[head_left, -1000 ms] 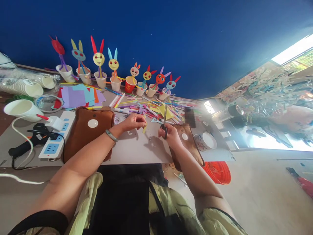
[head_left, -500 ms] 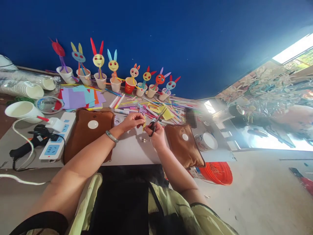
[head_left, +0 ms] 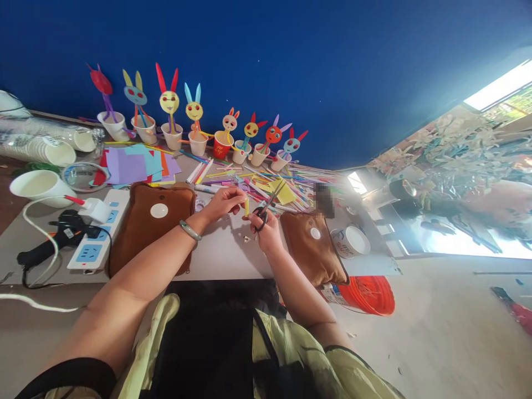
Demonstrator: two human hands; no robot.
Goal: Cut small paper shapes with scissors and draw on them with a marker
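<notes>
Between my two hands, above the table, is a small yellow strip (head_left: 246, 208), possibly paper. My left hand (head_left: 224, 203) pinches its upper end between thumb and fingers. Fingers of my right hand (head_left: 266, 226) are closed round a pair of dark-handled scissors (head_left: 261, 217), whose blades point up and away to the right. The right fingertips also lie close to the strip's lower end; whether they grip it I cannot tell. A few small scraps (head_left: 246, 239) lie on the table just below my hands.
Brown cushion-like pouches flank my arms, one left (head_left: 152, 233) and one right (head_left: 312, 249). Rabbit-faced figures in cups (head_left: 198, 145) line the blue wall. Coloured paper (head_left: 128, 166), pens, sticks and yellow sheets (head_left: 286, 194) lie behind my hands. A power strip (head_left: 100, 235) is at left, an orange bucket (head_left: 372, 296) at right.
My hands have shifted only slightly. More of the yellow strip shows between them now, and it stands more upright. The scissors stay in my right hand.
</notes>
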